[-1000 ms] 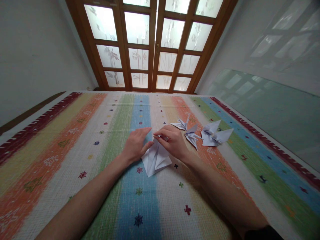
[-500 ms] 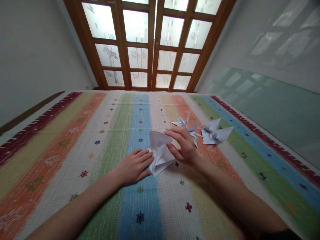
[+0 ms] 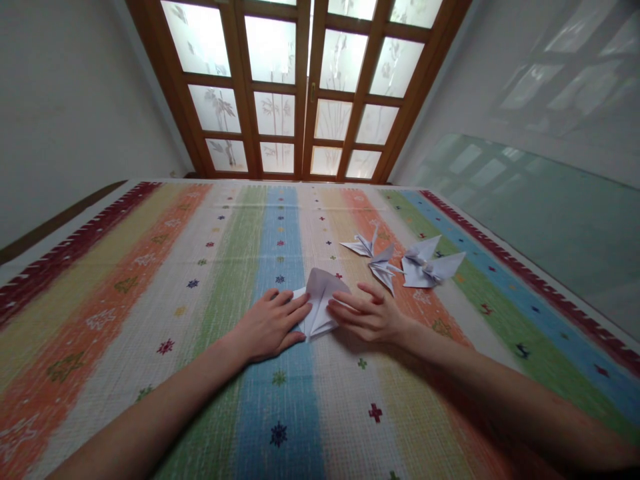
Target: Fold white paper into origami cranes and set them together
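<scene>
A partly folded sheet of white origami paper (image 3: 323, 300) lies on the tablecloth, its upper flap standing up and curved, with creases running down to a point near me. Over its left edge rests my left hand (image 3: 273, 323), flat with the fingers stretched out. My right hand (image 3: 373, 313) touches the paper's right side, fingers extended and somewhat apart, palm turned inward. To the right and farther back are folded white paper cranes: one (image 3: 365, 245) behind, another (image 3: 384, 268) close beside it, and a larger folded piece (image 3: 431, 263) with spread wings.
A striped tablecloth (image 3: 200, 313) with small printed motifs covers the table. Beyond its far edge stand wooden doors (image 3: 305, 100) with frosted panes. A pale wall (image 3: 75, 107) is on the left, and a greenish glass panel (image 3: 540, 200) on the right.
My right hand has come down and toward me from the raised flap to the paper's right side. The paper's right side has folded inward, and its outline is narrower. My left hand has hardly moved.
</scene>
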Motion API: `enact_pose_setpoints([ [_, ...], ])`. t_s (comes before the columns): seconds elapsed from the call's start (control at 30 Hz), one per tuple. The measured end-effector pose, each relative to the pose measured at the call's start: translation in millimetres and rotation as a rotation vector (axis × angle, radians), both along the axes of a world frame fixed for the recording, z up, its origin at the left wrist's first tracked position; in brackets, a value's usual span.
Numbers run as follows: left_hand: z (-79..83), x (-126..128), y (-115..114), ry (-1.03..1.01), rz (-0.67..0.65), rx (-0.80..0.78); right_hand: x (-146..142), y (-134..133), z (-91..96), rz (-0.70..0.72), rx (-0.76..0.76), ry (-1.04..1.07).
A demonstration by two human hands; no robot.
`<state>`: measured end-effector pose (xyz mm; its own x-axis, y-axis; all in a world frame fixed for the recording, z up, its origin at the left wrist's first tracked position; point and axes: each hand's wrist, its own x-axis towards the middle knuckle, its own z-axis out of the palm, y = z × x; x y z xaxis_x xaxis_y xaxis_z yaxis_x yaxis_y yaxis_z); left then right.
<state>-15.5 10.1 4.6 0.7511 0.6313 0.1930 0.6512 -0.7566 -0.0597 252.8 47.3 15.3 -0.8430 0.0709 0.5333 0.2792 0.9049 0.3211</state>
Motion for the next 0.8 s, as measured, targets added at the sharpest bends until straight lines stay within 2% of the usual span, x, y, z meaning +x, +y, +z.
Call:
enact_pose_setpoints([
  [0.13,4.1,3,8,-0.032,0.024,-0.019,-12,-5,-3.5,-0.067,-0.057,-0.029],
  [0.3,-0.8,9,6,-0.147,0.085,-0.069,-24,-10,-6.9,-0.155,0.002,-0.111],
  [0.43,-7.3,11,1,-0.209,0.113,-0.11,-28,-13,-6.2,-0.209,-0.112,-0.164],
  [0.53,-8.5,10,0,-0.229,0.081,-0.14,-33,-15,0.0,-0.274,-0.185,-0.193],
  [0.67,-8.3,7,-1,-0.238,0.035,-0.145,-42,-16,7.7,-0.36,-0.192,-0.245],
  [0.8,-6.7,6,-3,-0.28,-0.046,-0.092,-49,-15,7.3,-0.383,-0.208,-0.246],
])
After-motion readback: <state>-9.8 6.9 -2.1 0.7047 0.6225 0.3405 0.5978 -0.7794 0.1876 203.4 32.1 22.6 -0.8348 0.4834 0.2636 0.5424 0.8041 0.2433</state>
